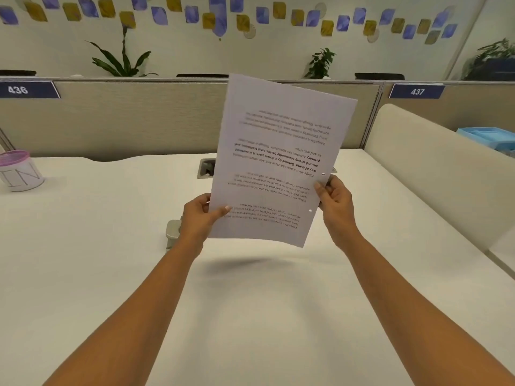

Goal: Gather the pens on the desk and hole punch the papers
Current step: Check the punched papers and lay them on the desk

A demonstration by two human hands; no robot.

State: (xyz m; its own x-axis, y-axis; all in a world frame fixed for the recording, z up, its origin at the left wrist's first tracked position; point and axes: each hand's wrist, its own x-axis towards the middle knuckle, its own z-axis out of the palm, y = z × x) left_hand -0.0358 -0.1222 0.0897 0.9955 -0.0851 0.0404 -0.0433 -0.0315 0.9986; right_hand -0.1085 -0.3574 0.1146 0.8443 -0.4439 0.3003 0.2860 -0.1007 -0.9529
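papers (278,162) held up above the desk (97,274) — thin, light, floppy, i think. left hand (199,215) pinches the edge at 8 o'clock, right hand (335,201) at 4 o'clock; gripping both sides should stop sagging.

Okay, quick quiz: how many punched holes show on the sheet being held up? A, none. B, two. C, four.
B: two small holes show along the edge of the paper, next to the right hand.
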